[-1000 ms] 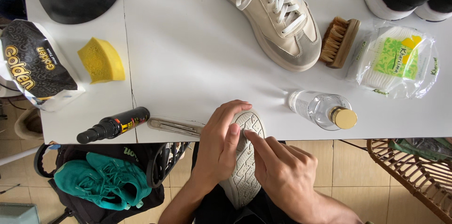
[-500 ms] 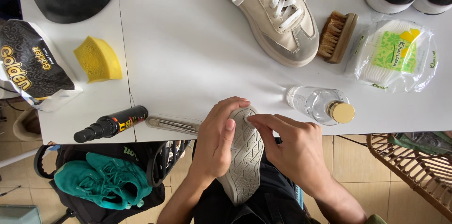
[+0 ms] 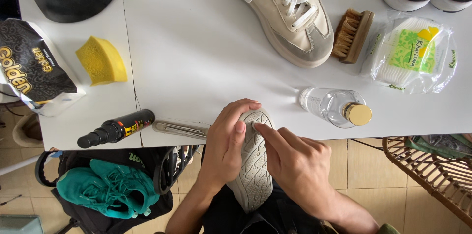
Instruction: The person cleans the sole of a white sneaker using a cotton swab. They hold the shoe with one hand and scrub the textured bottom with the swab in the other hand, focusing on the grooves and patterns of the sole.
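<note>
Fingers of the left hand [image 3: 227, 141] wrap the upturned shoe sole [image 3: 254, 165]; the right hand [image 3: 295, 162] fingertip presses its toe.

We see a black crinkled bag [image 3: 30, 67] with gold lettering at the table's left edge | a clear packet [image 3: 410, 54], green-and-yellow label, near its right edge | a black spray bottle [image 3: 115, 129], orange-labelled, at the front edge

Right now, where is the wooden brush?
The wooden brush lies on the white table, upper right of the head view, between the beige sneaker and the plastic packet.
</note>
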